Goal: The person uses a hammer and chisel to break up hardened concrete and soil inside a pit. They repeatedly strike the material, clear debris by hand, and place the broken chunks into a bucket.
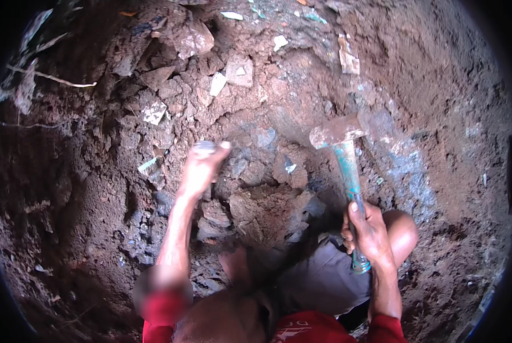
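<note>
My right hand (372, 231) is wrapped round the lower part of a hammer's worn teal handle. The hammer (347, 160) is raised, its rusty, mud-smeared head (339, 130) at the upper end and to the right of my other hand. My left hand (202, 168), a little blurred, is closed round a grey metal piece (205, 147) with a roundish top; its lower part is hidden, so its kind is unclear. Just right of that hand lies broken, lumpy brown soil (267, 211) with grey-blue patches.
Stone chunks (193, 40) lie at the far left, with a flat stone (239, 70) nearby. Pale scraps (218, 84) and a brown-white piece (348, 56) dot the dirt. A thin root (62, 82) sticks out at left. My bent knee (402, 233) is beside the right hand.
</note>
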Tool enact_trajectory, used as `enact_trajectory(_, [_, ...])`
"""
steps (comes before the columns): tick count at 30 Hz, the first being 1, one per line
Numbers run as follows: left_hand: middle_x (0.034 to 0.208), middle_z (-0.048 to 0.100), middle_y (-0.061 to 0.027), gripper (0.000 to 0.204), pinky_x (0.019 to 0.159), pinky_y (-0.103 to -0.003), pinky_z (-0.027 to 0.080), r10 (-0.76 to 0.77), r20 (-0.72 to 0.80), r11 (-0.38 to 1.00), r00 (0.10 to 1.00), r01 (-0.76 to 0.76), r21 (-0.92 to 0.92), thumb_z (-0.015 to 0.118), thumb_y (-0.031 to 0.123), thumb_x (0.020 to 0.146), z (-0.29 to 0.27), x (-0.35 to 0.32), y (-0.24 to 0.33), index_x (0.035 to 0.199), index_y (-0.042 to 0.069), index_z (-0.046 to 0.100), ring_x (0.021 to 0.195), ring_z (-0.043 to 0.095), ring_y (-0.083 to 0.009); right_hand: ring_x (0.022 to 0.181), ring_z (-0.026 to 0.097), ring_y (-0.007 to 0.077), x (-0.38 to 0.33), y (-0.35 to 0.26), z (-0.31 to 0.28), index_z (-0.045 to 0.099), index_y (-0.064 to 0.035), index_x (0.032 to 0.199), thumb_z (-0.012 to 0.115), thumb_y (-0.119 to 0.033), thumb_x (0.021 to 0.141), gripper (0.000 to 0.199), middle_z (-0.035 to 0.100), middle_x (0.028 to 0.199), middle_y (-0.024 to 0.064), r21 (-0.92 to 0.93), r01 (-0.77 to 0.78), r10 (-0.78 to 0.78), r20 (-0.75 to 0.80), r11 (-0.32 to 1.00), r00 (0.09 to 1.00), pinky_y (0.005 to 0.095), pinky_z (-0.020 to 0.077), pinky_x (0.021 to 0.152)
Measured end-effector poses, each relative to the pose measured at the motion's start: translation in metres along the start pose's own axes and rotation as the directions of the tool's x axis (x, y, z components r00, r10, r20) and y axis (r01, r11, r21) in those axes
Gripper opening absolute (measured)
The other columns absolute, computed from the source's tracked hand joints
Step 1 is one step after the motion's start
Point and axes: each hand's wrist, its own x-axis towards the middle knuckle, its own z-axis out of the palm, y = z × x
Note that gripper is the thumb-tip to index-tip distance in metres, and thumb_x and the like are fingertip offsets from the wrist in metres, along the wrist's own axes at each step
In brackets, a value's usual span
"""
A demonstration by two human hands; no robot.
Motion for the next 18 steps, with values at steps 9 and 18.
enact_trajectory(9, [0.046, 0.041, 0.0021, 0.046, 0.043, -0.028, 0.035, 0.496, -0.301, 0.544, 0.814, -0.562, -0.623, 0.061, 0.024, 0.094, -0.014, 0.029, 0.002, 0.051, 0.014, 0.046, 0.042, 0.040, -0.0104, 0.040, 0.043, 0.0090, 0.012, 0.000, 0.010, 0.047, -0.0062, 0.079, 0.054, -0.045, 0.096, 0.043, 0.045, 0.054, 0.0015, 0.088, -0.076, 0.069, 0.086, 0.993, 0.994, 0.0245, 0.0377, 0.036])
enact_trajectory(18, [0.044, 0.039, 0.0028, 0.046, 0.035, -0.025, 0.029, 0.043, 0.076, 0.907, 0.996, -0.007, -0.420, 0.062, 0.031, 0.094, 0.001, 0.007, 0.015, 0.058, 0.012, 0.040, 0.035, 0.038, -0.0081, 0.041, 0.043, 0.0085, 0.011, 0.005, 0.015, 0.045, -0.0074, 0.076, 0.056, -0.041, 0.096, 0.041, 0.044, 0.055, 0.0005, 0.000, -0.107, 0.106, 0.115, 0.994, 0.988, 0.0251, 0.0377, 0.037])
